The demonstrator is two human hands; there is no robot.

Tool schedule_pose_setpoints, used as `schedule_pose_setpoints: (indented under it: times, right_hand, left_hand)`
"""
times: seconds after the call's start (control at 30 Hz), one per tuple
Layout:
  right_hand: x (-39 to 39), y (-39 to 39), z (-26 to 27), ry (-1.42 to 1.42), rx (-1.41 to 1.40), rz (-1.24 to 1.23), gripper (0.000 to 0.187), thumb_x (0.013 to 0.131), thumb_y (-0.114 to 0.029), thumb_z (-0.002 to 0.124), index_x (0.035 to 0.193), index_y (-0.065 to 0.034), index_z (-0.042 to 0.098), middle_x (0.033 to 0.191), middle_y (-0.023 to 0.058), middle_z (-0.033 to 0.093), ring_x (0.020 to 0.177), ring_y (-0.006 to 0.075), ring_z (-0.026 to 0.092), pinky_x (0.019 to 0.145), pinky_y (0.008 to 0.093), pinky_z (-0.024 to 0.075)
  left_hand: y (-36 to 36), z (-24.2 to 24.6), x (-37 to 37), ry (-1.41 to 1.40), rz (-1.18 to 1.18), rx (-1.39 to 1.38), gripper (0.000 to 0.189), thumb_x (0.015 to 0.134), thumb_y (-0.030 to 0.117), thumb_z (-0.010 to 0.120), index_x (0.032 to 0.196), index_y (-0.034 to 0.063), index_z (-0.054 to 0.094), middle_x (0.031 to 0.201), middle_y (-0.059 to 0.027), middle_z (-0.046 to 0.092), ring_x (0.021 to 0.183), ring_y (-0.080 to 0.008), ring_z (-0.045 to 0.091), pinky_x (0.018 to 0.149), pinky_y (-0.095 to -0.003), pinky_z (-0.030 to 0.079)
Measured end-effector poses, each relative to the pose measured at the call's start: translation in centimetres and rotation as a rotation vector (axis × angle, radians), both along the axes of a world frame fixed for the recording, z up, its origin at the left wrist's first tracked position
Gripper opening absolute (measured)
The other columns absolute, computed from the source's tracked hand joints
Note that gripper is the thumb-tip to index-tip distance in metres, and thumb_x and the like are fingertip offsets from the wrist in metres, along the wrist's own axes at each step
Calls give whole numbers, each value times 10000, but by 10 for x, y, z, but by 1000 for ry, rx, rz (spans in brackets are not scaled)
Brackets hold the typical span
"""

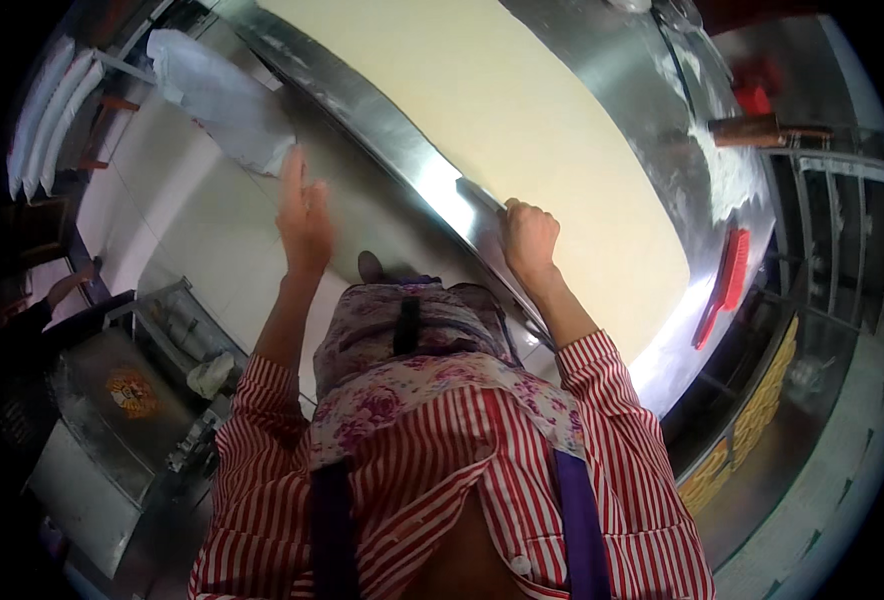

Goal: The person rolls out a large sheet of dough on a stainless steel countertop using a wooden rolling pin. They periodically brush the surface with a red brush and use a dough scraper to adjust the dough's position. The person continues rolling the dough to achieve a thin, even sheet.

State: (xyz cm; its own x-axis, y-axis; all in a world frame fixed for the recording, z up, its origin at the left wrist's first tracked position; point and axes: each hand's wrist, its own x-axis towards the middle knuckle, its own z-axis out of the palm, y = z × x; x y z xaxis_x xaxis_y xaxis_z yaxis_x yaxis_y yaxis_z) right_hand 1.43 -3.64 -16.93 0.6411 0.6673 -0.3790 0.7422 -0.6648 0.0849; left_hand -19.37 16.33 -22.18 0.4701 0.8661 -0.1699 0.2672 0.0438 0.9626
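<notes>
A wide, flat sheet of pale dough [532, 142] lies over a shiny metal worktable [419, 161]. My right hand [530, 238] is closed in a fist at the near edge of the dough, around the handle end of a flat metal blade [481, 193], whose exact kind I cannot tell. The blade lies along the dough's edge. My left hand [305, 217] is raised over the floor to the left of the table, blurred, with a finger or fingers extended and nothing seen in it.
A red bench brush [725, 285] and scattered white flour [727, 172] are on the table's far right. Shaped dough pieces [749, 420] line a tray at the lower right. White sacks [51, 120] stand upper left, a metal machine [123, 382] lower left. Another person's arm [66, 289] shows far left.
</notes>
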Motion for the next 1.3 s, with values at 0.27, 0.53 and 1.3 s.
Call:
schedule_pose_setpoints:
  times: [0.27,0.53,1.3]
  right_hand:
    - [51,21,5,19,105,-21,210,738,-259,642,764,-51,647,734,179,638,723,364,625,659,445,497]
    - [46,102,22,11,185,103,166,775,-222,628,766,-56,641,780,176,646,730,343,639,667,435,509]
    - [-49,213,86,70,437,363,49,688,-54,589,695,-16,619,714,208,629,680,364,633,647,435,513]
  left_hand:
    - [-19,19,-9,173,93,52,511,880,72,467,1372,7,339,1397,-192,370,1289,-298,378,1047,-344,316]
    - [-66,23,56,322,-604,628,517,885,221,511,1335,0,384,1425,-151,340,1343,-272,283,1105,-447,209]
    - [111,54,7,699,-205,957,586,916,342,451,1401,51,300,1478,-84,265,1360,-210,254,1127,-445,156]
